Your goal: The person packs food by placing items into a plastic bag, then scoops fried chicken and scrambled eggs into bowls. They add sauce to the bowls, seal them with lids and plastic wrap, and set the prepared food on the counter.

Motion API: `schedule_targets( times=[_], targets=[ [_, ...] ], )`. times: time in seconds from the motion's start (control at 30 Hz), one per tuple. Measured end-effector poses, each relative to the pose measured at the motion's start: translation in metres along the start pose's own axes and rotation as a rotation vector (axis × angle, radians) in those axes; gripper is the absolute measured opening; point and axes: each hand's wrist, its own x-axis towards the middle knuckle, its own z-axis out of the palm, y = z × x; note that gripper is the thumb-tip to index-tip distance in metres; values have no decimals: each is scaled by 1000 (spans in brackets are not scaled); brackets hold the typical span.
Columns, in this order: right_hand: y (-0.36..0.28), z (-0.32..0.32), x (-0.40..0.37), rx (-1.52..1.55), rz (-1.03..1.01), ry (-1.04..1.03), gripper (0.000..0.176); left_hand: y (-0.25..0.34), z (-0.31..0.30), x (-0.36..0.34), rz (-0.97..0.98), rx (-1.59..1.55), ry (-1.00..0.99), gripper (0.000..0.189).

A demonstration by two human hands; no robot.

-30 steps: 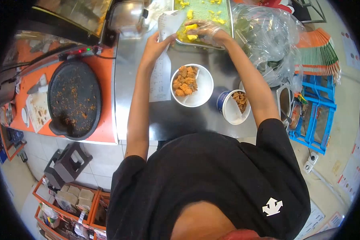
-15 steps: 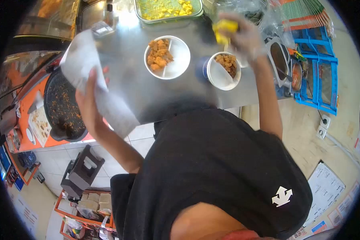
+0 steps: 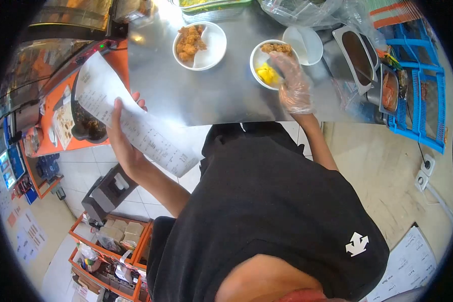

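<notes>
My left hand (image 3: 122, 130) is closed on a long white printed receipt (image 3: 141, 126), held by the thumb and fingers left of the steel counter. A clear plastic glove covers my right hand (image 3: 293, 86), which is over the right white paper bowl (image 3: 255, 74) with its fingers loosely apart and bent into it. Brown fried chicken pieces (image 3: 277, 49) sit at that bowl's far side, and yellow chunks (image 3: 267, 74) lie beside my fingers. To the left stands another divided bowl (image 3: 215, 50) with fried chicken (image 3: 190, 43) in one half.
An empty divided white bowl (image 3: 309, 45) stands behind the right one. Metal sauce containers (image 3: 355, 55) and a blue rack (image 3: 428, 100) are at the right. A glass tray (image 3: 211, 6) is at the far edge, and a dark pan (image 3: 88, 123) at the left.
My right hand has come down and nearer from above the counter to the right bowl, and yellow chunks now lie in it. The receipt now faces me with its print readable as lines.
</notes>
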Motion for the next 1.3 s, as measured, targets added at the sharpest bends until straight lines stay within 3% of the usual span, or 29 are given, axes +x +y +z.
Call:
schedule_targets(
  times=[0.07,0.17,0.3,0.37,0.4,0.47,0.53,0.6,0.67,0.73,0.77,0.83,0.97,1.0,1.07,1.2,1.23,1.27,1.3],
  targets=[
    [9,-5,-2,-120,-189,-251,61,-4,-2,-3,-22,-36,-17,58],
    [0,-17,3,-128,-338,-87,64,-6,-2,-4,27,-119,-82,58],
    [8,-23,6,-239,-366,-142,64,-7,-11,8,32,-217,-51,56],
    [13,-23,18,497,58,71,68,-9,-22,23,41,-252,-40,56],
    [4,-31,34,497,26,70,68,-10,-23,37,21,-168,-80,53],
    [-17,-48,69,1084,435,-58,68,-6,-18,68,39,25,-207,44],
    [-27,-39,116,1107,269,-99,66,-6,-6,110,55,338,-294,38],
    [-54,-22,171,826,199,-193,62,-31,18,168,204,340,-406,37],
    [-26,35,239,435,-341,-180,53,-48,62,202,195,281,-430,37],
    [-20,67,296,-522,-482,-291,46,-83,94,246,276,338,-470,38],
    [-23,73,305,-535,-487,-297,46,-89,108,253,200,346,-507,38],
    [-28,86,323,-957,-401,-842,41,-107,127,266,83,253,-554,35],
    [-21,88,309,-910,-283,-886,26,-94,139,256,19,251,-535,28],
    [-6,94,302,-919,-272,-903,26,-96,142,252,76,230,-477,28],
    [15,102,292,-369,20,-810,31,-97,148,252,136,193,-421,27],
    [-7,99,325,-496,-133,-946,31,-93,143,257,96,224,-443,28],
    [-12,96,338,-264,-9,-1009,31,-91,143,256,76,217,-466,28],
    [10,128,363,15,178,-827,35,-90,138,257,51,214,-478,28],
    [9,148,375,-287,14,-602,37,-91,137,258,50,214,-469,28]
  ],
)
